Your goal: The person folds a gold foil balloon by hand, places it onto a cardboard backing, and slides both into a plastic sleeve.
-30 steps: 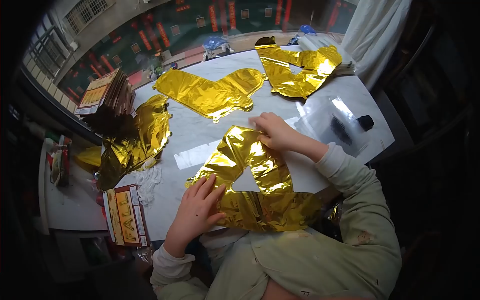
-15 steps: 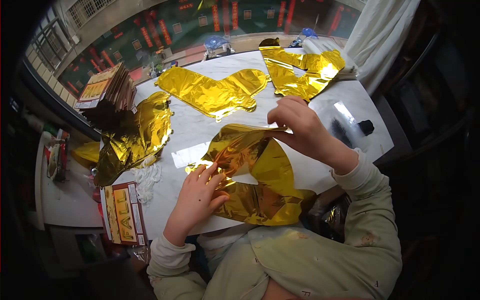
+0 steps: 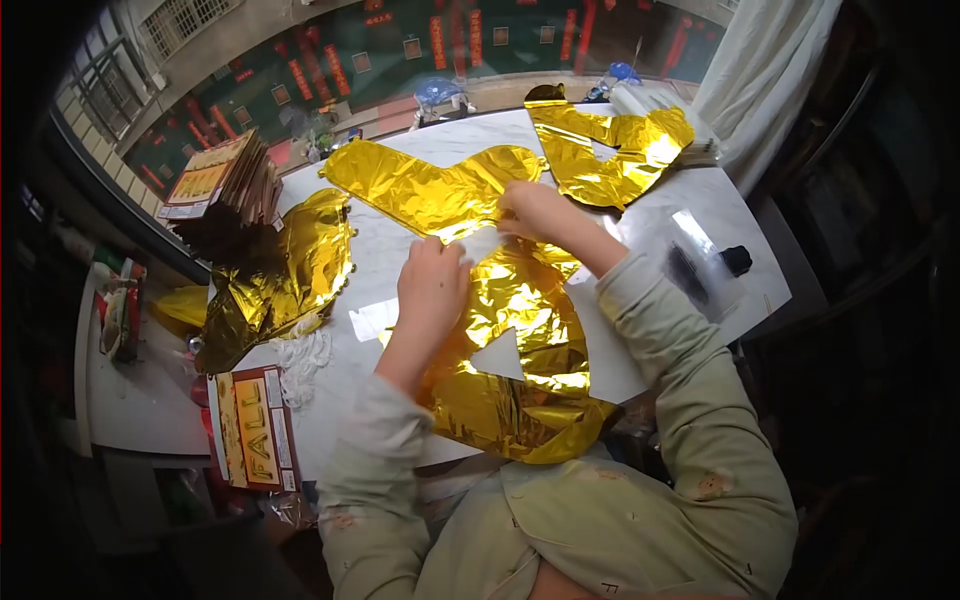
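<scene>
A gold foil balloon (image 3: 550, 340) with a triangular hole lies flat on the white table (image 3: 620, 345), its lower end over the near edge. My left hand (image 3: 433, 285) is at its upper left edge, fingers bent down and their tips hidden. My right hand (image 3: 535, 212) is closed at its top edge, beside the lower tip of another gold foil balloon (image 3: 430, 185); what the fingers pinch is too small to make out. A third gold foil piece (image 3: 610, 145) lies at the back right, and a fourth (image 3: 290, 270) at the left.
A stack of printed cards (image 3: 225, 185) stands at the back left. A card reading FALL (image 3: 255, 430) and white string (image 3: 300, 360) lie front left. A clear plastic bag (image 3: 690, 265) with a black item (image 3: 735, 261) is on the right. A white curtain (image 3: 770, 80) hangs beyond.
Both hands have moved up and away from me, to the far edge of the near balloon. That balloon was lifted and folded over; now it is spread flatter across the table.
</scene>
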### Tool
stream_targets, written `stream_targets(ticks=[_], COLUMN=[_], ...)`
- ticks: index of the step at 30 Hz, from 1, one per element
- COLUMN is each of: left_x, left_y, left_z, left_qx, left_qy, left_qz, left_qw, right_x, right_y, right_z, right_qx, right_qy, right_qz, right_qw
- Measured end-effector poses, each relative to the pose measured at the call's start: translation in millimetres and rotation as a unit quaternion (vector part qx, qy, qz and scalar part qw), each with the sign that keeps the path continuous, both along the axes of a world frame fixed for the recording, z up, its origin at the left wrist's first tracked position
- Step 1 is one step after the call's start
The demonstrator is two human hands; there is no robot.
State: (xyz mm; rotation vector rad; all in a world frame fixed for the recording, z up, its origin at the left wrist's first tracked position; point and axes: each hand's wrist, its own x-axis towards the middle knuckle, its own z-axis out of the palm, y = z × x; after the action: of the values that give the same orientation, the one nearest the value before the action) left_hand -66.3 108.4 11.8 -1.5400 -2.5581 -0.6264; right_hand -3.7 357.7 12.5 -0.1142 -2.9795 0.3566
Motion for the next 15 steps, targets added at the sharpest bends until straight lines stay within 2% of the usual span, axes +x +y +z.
stream_targets(ticks=[1, 2, 4, 6, 8, 10, 12, 14, 15], left_x=[-10.9, -26.0, -54.2, -66.5, -72.1, -70.0, -73.0, -77.5, -77.8], left_y=[12.6, 22.1, 34.2, 35.3, 35.1, 36.4, 36.2, 37.3, 37.9], left_z=[-6.7, -17.8, -36.7, -48.2, -56.1, -49.6, -45.3, -49.7, -50.4], left_qx=[0.104, 0.105, 0.204, 0.194, 0.166, 0.171, 0.145, 0.151, 0.172], left_qy=[-0.009, -0.007, 0.014, -0.005, -0.1, -0.1, -0.151, -0.128, -0.135], left_qz=[0.026, 0.025, -0.041, -0.056, -0.034, -0.029, -0.009, -0.009, -0.01], left_qw=[0.994, 0.994, 0.978, 0.979, 0.98, 0.98, 0.978, 0.98, 0.976], right_x=[-5.7, -9.4, -11.9, -10.3, -16.5, -17.0, -17.7, -14.6, -15.7], right_y=[0.9, 0.9, 3.0, 6.4, 14.7, 20.6, 24.6, 27.8, 32.0], right_z=[-11.8, -23.3, -25.6, -23.0, -17.8, -9.6, -1.5, 6.2, 4.7], right_qx=[0.0, 0.019, 0.042, 0.045, 0.065, -0.007, -0.033, -0.152, -0.172], right_qy=[0.003, 0.012, 0.021, 0.037, 0.014, 0.006, -0.003, -0.015, -0.012], right_qz=[0.0, -0.016, -0.033, 0.016, 0.006, 0.008, 0.002, -0.01, -0.018], right_qw=[1.0, 1.0, 0.998, 0.998, 0.998, 1.0, 0.999, 0.988, 0.985])
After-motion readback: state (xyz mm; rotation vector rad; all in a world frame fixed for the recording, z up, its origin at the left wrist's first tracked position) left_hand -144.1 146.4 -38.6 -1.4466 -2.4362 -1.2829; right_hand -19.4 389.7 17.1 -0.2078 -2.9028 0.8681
